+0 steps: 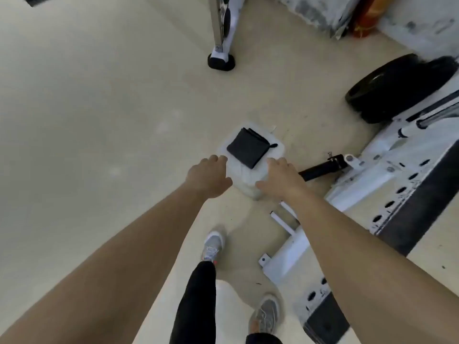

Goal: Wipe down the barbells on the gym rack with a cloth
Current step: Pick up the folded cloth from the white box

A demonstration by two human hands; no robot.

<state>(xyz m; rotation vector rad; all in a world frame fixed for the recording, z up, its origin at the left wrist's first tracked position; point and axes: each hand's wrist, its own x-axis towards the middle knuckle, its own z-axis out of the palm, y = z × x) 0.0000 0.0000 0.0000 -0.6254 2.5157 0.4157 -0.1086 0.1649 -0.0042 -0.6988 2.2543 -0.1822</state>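
While your two arms stretch down toward the floor, the wiping itself has not begun, as far as this view shows. The folded dark cloth [248, 148] lies on top of a pale, translucent container [248, 188] standing on the floor, and neither hand has it. Your left hand [208, 177] is at the container's left edge with its fingers loose and spread, grasping nothing. Your right hand [280, 179] is at the right edge, fingers likewise extended and unclenched. Whether either palm actually touches the container I cannot tell, since the picture is soft there. To your right stands the white gym rack [387, 175], with black weight plates [397, 88] leaning beside it and a short black bar [320, 170] projecting from it toward the container. No full barbell is plainly in view. So I judge you are at the very start: take up the cloth, carry it to the rack, then rub down each bar. All of that is left to do
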